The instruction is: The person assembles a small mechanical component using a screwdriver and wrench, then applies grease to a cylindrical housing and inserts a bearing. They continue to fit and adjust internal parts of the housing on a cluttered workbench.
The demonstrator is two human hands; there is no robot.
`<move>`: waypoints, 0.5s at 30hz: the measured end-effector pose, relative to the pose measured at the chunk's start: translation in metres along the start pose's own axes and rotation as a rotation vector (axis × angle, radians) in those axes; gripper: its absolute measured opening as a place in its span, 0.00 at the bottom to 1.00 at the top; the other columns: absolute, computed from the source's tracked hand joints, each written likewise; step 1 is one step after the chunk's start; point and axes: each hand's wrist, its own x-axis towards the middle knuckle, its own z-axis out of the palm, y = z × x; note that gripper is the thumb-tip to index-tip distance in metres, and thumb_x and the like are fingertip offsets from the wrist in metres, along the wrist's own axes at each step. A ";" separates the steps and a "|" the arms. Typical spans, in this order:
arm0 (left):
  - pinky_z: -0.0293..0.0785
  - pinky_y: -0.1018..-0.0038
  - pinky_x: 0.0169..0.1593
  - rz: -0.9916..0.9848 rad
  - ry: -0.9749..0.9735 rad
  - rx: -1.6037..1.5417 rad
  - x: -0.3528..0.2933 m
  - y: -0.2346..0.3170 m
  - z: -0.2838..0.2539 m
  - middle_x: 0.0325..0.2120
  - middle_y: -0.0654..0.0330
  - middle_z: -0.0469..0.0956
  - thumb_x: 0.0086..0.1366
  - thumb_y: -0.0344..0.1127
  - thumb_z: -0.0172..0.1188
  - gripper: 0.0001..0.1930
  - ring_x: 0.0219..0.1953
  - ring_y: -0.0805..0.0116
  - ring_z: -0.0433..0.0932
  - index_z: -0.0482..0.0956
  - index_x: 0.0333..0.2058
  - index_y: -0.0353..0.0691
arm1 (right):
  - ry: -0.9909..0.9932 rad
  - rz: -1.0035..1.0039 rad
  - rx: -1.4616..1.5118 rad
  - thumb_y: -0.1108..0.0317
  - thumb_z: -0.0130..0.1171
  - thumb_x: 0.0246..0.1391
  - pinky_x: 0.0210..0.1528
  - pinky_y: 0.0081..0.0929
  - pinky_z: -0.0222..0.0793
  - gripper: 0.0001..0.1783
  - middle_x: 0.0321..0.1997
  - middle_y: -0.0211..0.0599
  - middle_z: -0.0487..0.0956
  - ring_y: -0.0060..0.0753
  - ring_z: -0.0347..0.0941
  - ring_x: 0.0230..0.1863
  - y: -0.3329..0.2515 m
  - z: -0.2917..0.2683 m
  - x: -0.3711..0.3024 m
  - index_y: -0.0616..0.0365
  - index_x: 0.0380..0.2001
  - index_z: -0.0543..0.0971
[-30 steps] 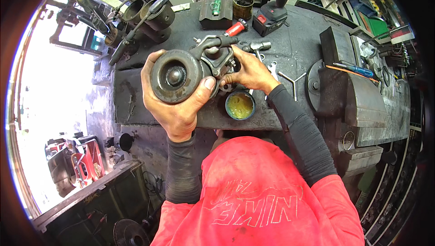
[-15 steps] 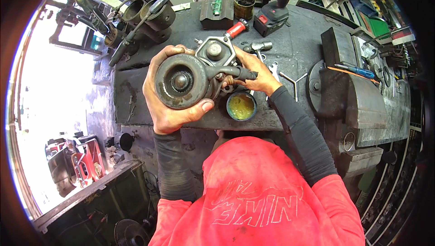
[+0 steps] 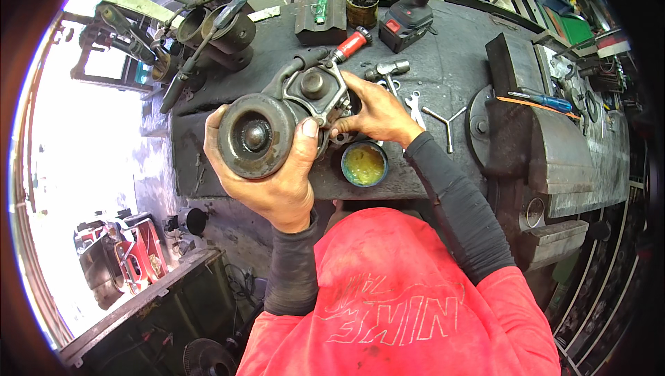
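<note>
Between my two hands, over the bench's near edge, is a greasy metal machine part. It has a dark round cup-like end with a domed centre and a silver plate with a round boss. My left hand wraps around the cup end, thumb pressed on its near right rim. Closed on the right side of the plate is my right hand, its thumb in front and its other fingers partly hidden. A dark curved pipe arches along the part's far side. Just below stands a bowl of yellowish grease.
Beyond the part lie a red-handled tool, a hammer, wrenches and a three-armed wrench. A cordless impact wrench stands at the back, a bench vise at right, and metal cups with tools at far left.
The machine part has shifted left in my hands. Its curved pipe has swung from the right, near my right hand, to the far side. My right thumb now presses on the plate's side.
</note>
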 end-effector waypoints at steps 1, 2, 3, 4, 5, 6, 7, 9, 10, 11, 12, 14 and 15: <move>0.76 0.68 0.62 0.001 -0.042 -0.015 0.002 -0.001 -0.003 0.52 0.56 0.78 0.50 0.27 0.84 0.44 0.53 0.66 0.79 0.69 0.64 0.30 | -0.010 -0.003 0.008 0.53 0.89 0.36 0.72 0.42 0.69 0.62 0.68 0.56 0.79 0.56 0.74 0.72 0.000 -0.001 0.000 0.60 0.74 0.69; 0.76 0.68 0.62 -0.005 -0.089 -0.023 0.004 -0.002 -0.007 0.52 0.56 0.78 0.49 0.27 0.84 0.45 0.53 0.66 0.79 0.69 0.64 0.30 | -0.018 -0.001 0.014 0.53 0.89 0.36 0.72 0.42 0.69 0.62 0.68 0.56 0.80 0.56 0.74 0.72 -0.001 -0.002 0.000 0.59 0.74 0.70; 0.76 0.68 0.62 -0.003 -0.131 -0.033 0.007 -0.004 -0.012 0.53 0.56 0.78 0.48 0.28 0.84 0.45 0.53 0.66 0.79 0.69 0.64 0.30 | -0.027 0.000 0.021 0.53 0.89 0.36 0.71 0.42 0.69 0.62 0.67 0.56 0.80 0.56 0.74 0.71 -0.001 -0.002 0.000 0.59 0.73 0.70; 0.76 0.67 0.64 -0.013 -0.174 -0.030 0.010 -0.006 -0.017 0.54 0.55 0.78 0.46 0.29 0.84 0.47 0.54 0.65 0.79 0.69 0.64 0.30 | -0.035 -0.022 0.056 0.53 0.89 0.35 0.70 0.43 0.69 0.62 0.66 0.56 0.81 0.57 0.75 0.70 -0.001 -0.003 0.000 0.59 0.73 0.70; 0.76 0.66 0.64 -0.009 -0.219 -0.058 0.013 -0.009 -0.021 0.54 0.55 0.78 0.45 0.30 0.84 0.47 0.55 0.65 0.79 0.69 0.64 0.30 | -0.034 -0.021 0.018 0.53 0.89 0.35 0.71 0.43 0.69 0.62 0.66 0.56 0.81 0.58 0.75 0.70 -0.001 -0.003 0.000 0.59 0.73 0.70; 0.75 0.66 0.64 0.001 -0.254 -0.094 0.015 -0.011 -0.025 0.55 0.54 0.78 0.44 0.31 0.84 0.48 0.55 0.64 0.79 0.69 0.64 0.30 | -0.033 -0.022 -0.019 0.53 0.89 0.35 0.71 0.43 0.69 0.62 0.66 0.56 0.81 0.58 0.75 0.70 -0.001 -0.003 0.000 0.59 0.73 0.70; 0.75 0.65 0.65 0.012 -0.296 -0.119 0.018 -0.014 -0.027 0.55 0.54 0.78 0.43 0.31 0.84 0.49 0.56 0.63 0.79 0.69 0.64 0.30 | -0.017 -0.065 -0.047 0.53 0.89 0.35 0.71 0.43 0.69 0.62 0.66 0.56 0.81 0.58 0.75 0.70 -0.001 -0.003 0.000 0.59 0.73 0.70; 0.74 0.64 0.66 0.019 -0.362 -0.166 0.022 -0.017 -0.032 0.56 0.53 0.78 0.42 0.31 0.84 0.51 0.57 0.62 0.80 0.69 0.66 0.30 | -0.037 0.000 0.026 0.53 0.89 0.36 0.71 0.43 0.69 0.61 0.66 0.56 0.81 0.58 0.75 0.70 0.001 -0.002 0.001 0.59 0.73 0.70; 0.74 0.64 0.66 0.026 -0.398 -0.176 0.024 -0.017 -0.034 0.57 0.52 0.77 0.41 0.30 0.84 0.51 0.58 0.62 0.80 0.69 0.66 0.30 | -0.042 0.015 0.068 0.53 0.89 0.36 0.71 0.43 0.69 0.61 0.66 0.56 0.81 0.58 0.75 0.70 0.002 -0.001 0.001 0.59 0.73 0.70; 0.74 0.64 0.66 0.032 -0.433 -0.184 0.025 -0.018 -0.035 0.57 0.52 0.77 0.41 0.30 0.84 0.51 0.58 0.62 0.79 0.68 0.66 0.30 | -0.032 0.006 0.062 0.53 0.89 0.37 0.71 0.43 0.69 0.61 0.66 0.56 0.81 0.58 0.75 0.70 0.003 0.000 0.001 0.59 0.73 0.70; 0.74 0.64 0.67 0.019 -0.434 -0.187 0.026 -0.018 -0.036 0.57 0.51 0.78 0.41 0.30 0.84 0.51 0.58 0.61 0.80 0.69 0.66 0.29 | -0.023 -0.004 0.056 0.52 0.89 0.37 0.72 0.43 0.69 0.61 0.66 0.56 0.81 0.58 0.75 0.71 0.003 0.000 0.001 0.59 0.73 0.70; 0.74 0.64 0.67 -0.014 -0.416 -0.190 0.030 -0.018 -0.036 0.57 0.51 0.78 0.41 0.29 0.83 0.50 0.58 0.61 0.80 0.69 0.66 0.28 | -0.006 -0.031 0.030 0.52 0.89 0.37 0.72 0.43 0.69 0.61 0.66 0.56 0.80 0.58 0.75 0.71 0.003 0.001 0.001 0.59 0.73 0.70; 0.74 0.64 0.67 -0.027 -0.405 -0.184 0.032 -0.018 -0.036 0.57 0.51 0.79 0.42 0.29 0.83 0.50 0.58 0.61 0.80 0.69 0.66 0.28 | 0.006 -0.051 0.010 0.51 0.89 0.37 0.72 0.43 0.69 0.61 0.67 0.56 0.80 0.58 0.75 0.71 0.004 0.001 0.000 0.59 0.73 0.70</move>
